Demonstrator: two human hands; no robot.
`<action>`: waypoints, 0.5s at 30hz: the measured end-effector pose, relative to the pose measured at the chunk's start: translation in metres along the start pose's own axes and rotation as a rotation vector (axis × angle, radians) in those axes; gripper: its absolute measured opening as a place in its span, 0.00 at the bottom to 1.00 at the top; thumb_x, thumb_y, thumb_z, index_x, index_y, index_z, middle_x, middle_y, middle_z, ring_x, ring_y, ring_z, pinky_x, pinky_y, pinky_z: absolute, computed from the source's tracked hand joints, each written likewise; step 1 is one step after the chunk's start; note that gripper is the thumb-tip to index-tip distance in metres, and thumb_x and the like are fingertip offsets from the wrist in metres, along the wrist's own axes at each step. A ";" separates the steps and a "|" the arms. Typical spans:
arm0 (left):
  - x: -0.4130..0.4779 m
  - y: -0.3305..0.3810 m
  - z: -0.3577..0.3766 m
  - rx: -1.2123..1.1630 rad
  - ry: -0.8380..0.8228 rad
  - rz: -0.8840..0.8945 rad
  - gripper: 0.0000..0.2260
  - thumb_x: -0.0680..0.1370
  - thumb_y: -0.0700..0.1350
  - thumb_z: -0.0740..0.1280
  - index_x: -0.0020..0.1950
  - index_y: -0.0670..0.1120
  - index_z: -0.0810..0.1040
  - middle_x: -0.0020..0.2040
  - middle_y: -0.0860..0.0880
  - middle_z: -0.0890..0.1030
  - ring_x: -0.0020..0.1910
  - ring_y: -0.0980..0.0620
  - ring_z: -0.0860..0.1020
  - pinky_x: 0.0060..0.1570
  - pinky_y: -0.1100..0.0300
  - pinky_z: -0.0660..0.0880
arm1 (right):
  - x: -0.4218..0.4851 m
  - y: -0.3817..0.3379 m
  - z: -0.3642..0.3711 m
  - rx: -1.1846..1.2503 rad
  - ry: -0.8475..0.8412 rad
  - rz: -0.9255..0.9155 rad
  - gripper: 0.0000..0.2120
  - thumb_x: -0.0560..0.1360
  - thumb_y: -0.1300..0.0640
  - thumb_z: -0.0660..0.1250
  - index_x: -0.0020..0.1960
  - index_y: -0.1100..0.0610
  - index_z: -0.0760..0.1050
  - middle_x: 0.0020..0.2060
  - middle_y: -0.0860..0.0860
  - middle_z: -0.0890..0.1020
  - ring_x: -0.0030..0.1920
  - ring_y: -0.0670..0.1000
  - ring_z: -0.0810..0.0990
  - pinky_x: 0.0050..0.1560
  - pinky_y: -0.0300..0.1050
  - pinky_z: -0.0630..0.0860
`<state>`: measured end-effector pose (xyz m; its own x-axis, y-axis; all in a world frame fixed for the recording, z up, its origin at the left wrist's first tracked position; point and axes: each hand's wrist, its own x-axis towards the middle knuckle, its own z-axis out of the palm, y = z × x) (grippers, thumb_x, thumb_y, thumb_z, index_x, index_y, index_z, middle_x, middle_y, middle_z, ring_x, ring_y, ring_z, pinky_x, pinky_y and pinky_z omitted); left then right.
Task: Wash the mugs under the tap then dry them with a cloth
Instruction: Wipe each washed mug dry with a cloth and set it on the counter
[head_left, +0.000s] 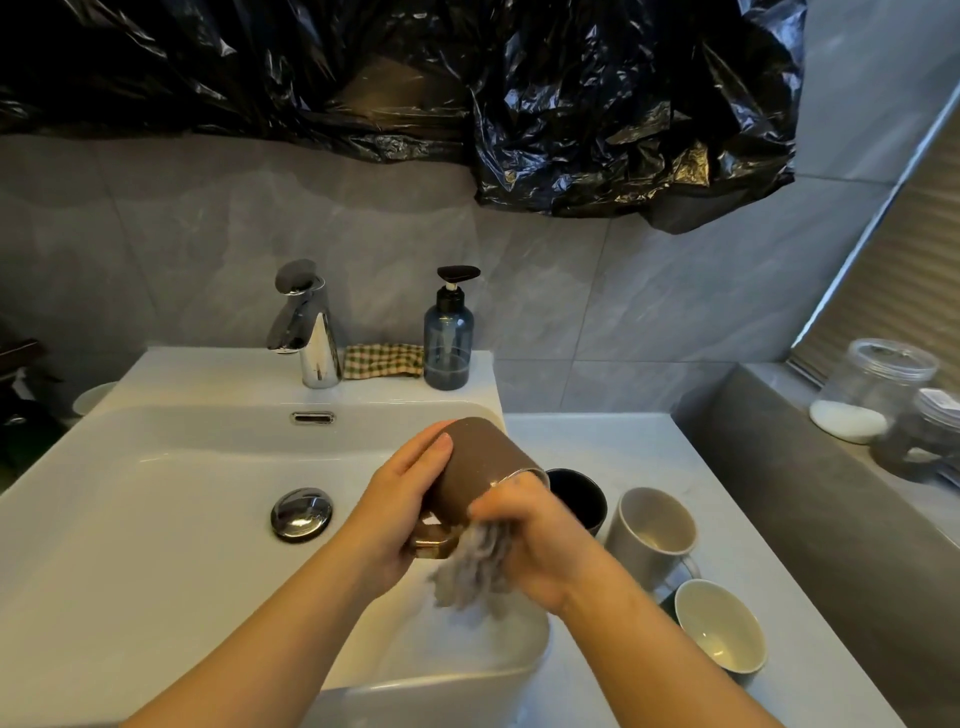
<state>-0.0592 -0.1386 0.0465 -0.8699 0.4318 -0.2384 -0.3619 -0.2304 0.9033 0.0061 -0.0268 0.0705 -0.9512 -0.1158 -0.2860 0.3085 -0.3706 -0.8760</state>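
The left hand (402, 501) grips the brown mug (485, 465), tilted above the right edge of the sink (156, 499); the right hand (537, 540) clutches a grey cloth (470, 574) at its mouth. Left of them the sink has open room. Just right, a black mug (582, 501) and a grey mug (647, 530) stand on the pale counter (587, 441).

Brown mug (480, 467) – gold handle, frame centre; grey cloth (475, 566); green-check rag (382, 359); blue soap bottle (448, 345); black plastic (623, 104) – top.
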 end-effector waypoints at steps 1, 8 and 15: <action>-0.001 -0.003 0.001 0.021 0.017 0.081 0.11 0.79 0.50 0.61 0.59 0.58 0.77 0.56 0.49 0.80 0.50 0.50 0.80 0.35 0.61 0.78 | -0.001 -0.003 0.001 0.259 -0.036 -0.011 0.11 0.64 0.64 0.66 0.44 0.68 0.78 0.38 0.60 0.81 0.39 0.57 0.82 0.44 0.52 0.78; 0.001 -0.004 -0.014 0.164 -0.131 -0.106 0.28 0.70 0.67 0.55 0.65 0.54 0.72 0.56 0.47 0.82 0.52 0.46 0.82 0.52 0.48 0.77 | -0.003 -0.014 0.002 -0.646 0.249 -0.007 0.10 0.73 0.63 0.63 0.33 0.61 0.69 0.26 0.55 0.75 0.28 0.53 0.75 0.35 0.50 0.75; 0.003 0.001 0.003 -0.067 0.000 -0.132 0.23 0.75 0.62 0.60 0.58 0.45 0.79 0.49 0.45 0.85 0.50 0.47 0.82 0.46 0.53 0.77 | 0.002 0.003 0.017 -0.495 0.217 -0.057 0.08 0.73 0.62 0.65 0.48 0.66 0.76 0.39 0.60 0.81 0.42 0.59 0.81 0.50 0.58 0.77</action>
<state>-0.0613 -0.1350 0.0475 -0.8135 0.4620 -0.3534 -0.4945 -0.2294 0.8384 0.0050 -0.0439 0.0744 -0.9599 0.1045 -0.2601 0.2714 0.1134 -0.9558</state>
